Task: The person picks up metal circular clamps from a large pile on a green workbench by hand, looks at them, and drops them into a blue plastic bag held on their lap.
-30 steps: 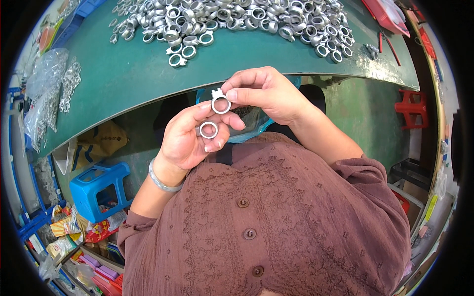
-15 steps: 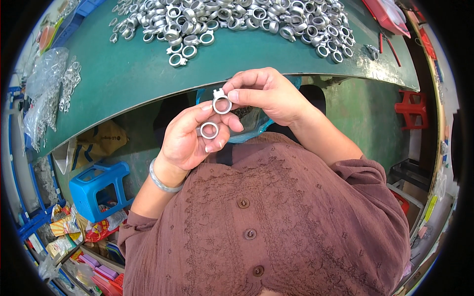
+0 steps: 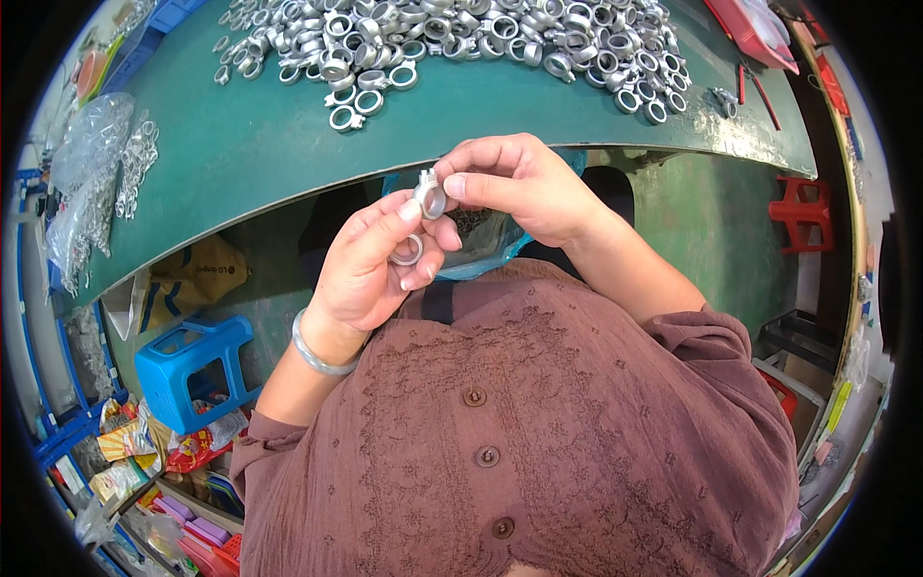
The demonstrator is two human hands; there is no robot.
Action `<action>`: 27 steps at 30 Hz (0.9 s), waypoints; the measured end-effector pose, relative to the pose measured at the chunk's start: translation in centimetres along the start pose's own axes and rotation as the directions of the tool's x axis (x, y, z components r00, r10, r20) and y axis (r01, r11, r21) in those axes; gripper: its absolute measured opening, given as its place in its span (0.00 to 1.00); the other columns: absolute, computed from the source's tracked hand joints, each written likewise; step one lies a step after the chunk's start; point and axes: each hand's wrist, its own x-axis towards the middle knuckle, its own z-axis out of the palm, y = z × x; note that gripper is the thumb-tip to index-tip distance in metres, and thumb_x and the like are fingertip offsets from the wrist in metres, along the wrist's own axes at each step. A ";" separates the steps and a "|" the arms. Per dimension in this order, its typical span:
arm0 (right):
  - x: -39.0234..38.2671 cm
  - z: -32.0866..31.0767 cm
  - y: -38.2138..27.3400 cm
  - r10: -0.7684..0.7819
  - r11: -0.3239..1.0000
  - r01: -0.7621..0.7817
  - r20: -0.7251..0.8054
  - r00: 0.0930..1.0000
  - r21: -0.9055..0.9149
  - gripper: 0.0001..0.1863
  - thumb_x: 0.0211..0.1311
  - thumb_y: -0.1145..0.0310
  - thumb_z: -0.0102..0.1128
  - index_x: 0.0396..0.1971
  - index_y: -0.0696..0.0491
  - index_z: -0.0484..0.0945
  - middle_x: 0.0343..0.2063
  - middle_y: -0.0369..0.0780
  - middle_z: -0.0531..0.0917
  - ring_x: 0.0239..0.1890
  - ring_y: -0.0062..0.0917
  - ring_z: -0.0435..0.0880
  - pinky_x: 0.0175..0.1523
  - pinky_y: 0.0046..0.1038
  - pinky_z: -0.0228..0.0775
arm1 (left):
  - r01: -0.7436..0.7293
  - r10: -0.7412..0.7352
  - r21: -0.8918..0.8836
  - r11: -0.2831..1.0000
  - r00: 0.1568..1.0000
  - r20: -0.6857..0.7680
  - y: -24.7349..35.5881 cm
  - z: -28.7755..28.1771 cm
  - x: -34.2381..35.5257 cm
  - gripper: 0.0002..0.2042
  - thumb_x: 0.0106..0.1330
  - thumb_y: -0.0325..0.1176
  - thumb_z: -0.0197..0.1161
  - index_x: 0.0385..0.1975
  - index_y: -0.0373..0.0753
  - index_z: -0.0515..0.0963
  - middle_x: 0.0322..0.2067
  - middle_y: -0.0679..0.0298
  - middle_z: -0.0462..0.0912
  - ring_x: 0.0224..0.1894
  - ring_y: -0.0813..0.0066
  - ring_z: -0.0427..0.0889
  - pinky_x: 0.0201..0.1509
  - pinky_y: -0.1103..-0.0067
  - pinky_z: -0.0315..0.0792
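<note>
Between my two hands, just off the table's near edge, is a silver metal ring (image 3: 429, 196) with a small lug on top. The thumb and fingers of my left hand (image 3: 370, 250) pinch its left side. A second, plainer-looking ring (image 3: 408, 252) sits lower in the curled fingers of that same hand. My right hand (image 3: 532, 188) is closed, its thumb and forefinger gripping the lugged ring near the top right. Below the hands a blue plastic bag (image 3: 500, 255) shows, partly hidden, with small dark contents.
A heap of similar metal rings (image 3: 461, 29) covers the far part of the green table (image 3: 260, 154). Clear bags of small parts (image 3: 87, 183) lie at the left. Red-handled pliers (image 3: 761, 96) rest at the right. Blue (image 3: 192, 370) and red (image 3: 801, 213) stools stand on the floor.
The lugged ring has turned from facing up to an angled, side-on pose. My left thumb has shifted onto it, and the lower ring has tilted slightly. My right hand barely moved.
</note>
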 end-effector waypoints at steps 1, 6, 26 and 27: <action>0.0 0.1 -0.2 -0.006 1.000 0.007 0.017 1.000 -0.019 0.08 0.53 0.72 0.57 0.32 0.59 0.77 0.30 0.37 0.79 0.34 0.18 0.76 0.42 0.19 0.68 | -0.001 0.001 0.000 1.000 1.000 0.000 -0.1 0.1 0.0 0.11 0.63 0.35 0.50 0.38 0.34 0.70 0.26 0.59 0.77 0.17 0.84 0.67 0.18 0.92 0.58; 0.0 0.3 -0.1 -0.085 0.995 0.087 0.068 0.994 -0.037 0.07 0.54 0.74 0.55 0.32 0.58 0.77 0.32 0.36 0.79 0.36 0.18 0.76 0.43 0.19 0.67 | -0.123 0.163 0.226 0.966 0.973 -0.166 -0.6 0.3 0.3 0.08 0.55 0.25 0.60 0.33 0.36 0.69 0.23 0.68 0.75 0.18 0.88 0.69 0.18 0.93 0.60; -0.1 0.1 -0.5 0.013 1.000 -0.013 -0.057 0.998 -0.001 0.09 0.53 0.71 0.57 0.32 0.60 0.78 0.27 0.37 0.80 0.30 0.16 0.76 0.37 0.17 0.68 | -0.069 0.086 0.145 0.987 0.989 -0.116 -0.2 0.5 0.1 0.18 0.61 0.36 0.39 0.42 0.27 0.67 0.35 0.49 0.77 0.18 0.80 0.69 0.17 0.89 0.60; -0.1 0.1 -0.6 0.012 1.000 -0.013 -0.057 0.998 -0.002 0.09 0.53 0.71 0.57 0.32 0.60 0.78 0.27 0.37 0.80 0.30 0.16 0.76 0.37 0.17 0.68 | -0.064 0.079 0.135 0.989 0.990 -0.114 -0.2 0.6 0.1 0.18 0.62 0.36 0.39 0.42 0.27 0.67 0.35 0.49 0.77 0.18 0.81 0.70 0.17 0.89 0.61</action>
